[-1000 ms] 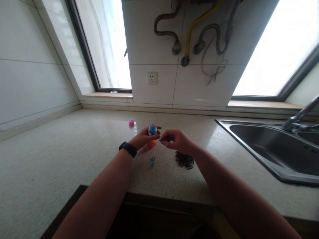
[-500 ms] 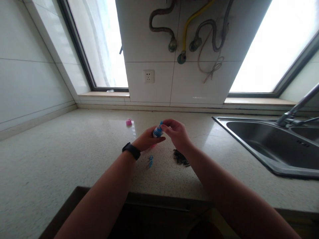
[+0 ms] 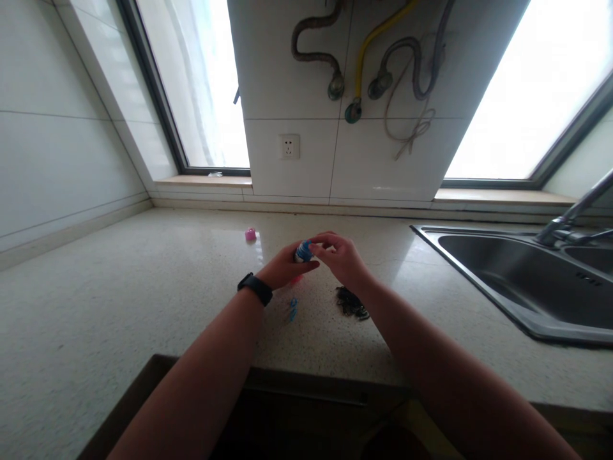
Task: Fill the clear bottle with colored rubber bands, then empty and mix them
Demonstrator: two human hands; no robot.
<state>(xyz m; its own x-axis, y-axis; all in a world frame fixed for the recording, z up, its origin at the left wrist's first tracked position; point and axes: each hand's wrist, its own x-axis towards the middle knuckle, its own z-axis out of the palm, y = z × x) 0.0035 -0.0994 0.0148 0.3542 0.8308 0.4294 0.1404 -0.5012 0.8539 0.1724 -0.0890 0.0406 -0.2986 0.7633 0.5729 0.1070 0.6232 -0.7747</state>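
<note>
Speckled pale countertop (image 3: 191,306) fills mid-frame, steel sink (image 3: 502,275) at right. Small jar (image 3: 303,252), at frame centre, sits tilted between thumb and fingers of the left hand (image 3: 281,267), which grips its side. Right hand (image 3: 343,259): bent fingertips at the jar's blue mouth end; cannot tell whether they pinch anything. Below centre: blue curled pieces (image 3: 293,309); right of these, dark tangled pile (image 3: 351,303). Pink cap (image 3: 250,234) lies upper left of the jar.

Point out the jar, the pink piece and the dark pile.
Jar (image 3: 303,252): head view, blue upper part.
Pink piece (image 3: 250,235): head view, its middle.
Dark pile (image 3: 351,303): head view, its middle.
</note>
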